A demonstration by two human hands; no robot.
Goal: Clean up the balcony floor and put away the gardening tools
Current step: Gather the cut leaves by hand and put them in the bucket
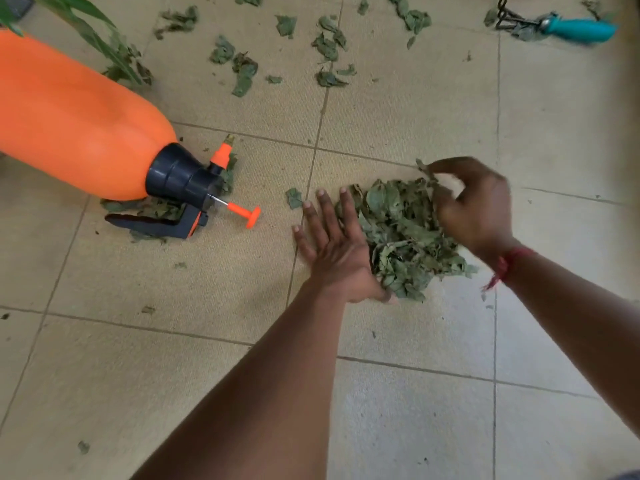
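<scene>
The tiled floor (pixel 398 393) carries everything. An orange sprayer (pixel 69 123) lies on its side at the floor's left edge, black pump head (pixel 183 181) pointing toward the middle. A pile of dry leaves (pixel 398 233) sits mid-floor, between both hands. The left hand (pixel 332 244) lies flat against the pile's left side, fingers (pixel 325 209) spread, grasping nothing. The right hand (pixel 474 206) curls over the pile's right side, fingers pinching a few leaves. Scattered leaves (pixel 329 43) litter the far edge; a teal-handled rake (pixel 554 24) lies in the far right corner.
</scene>
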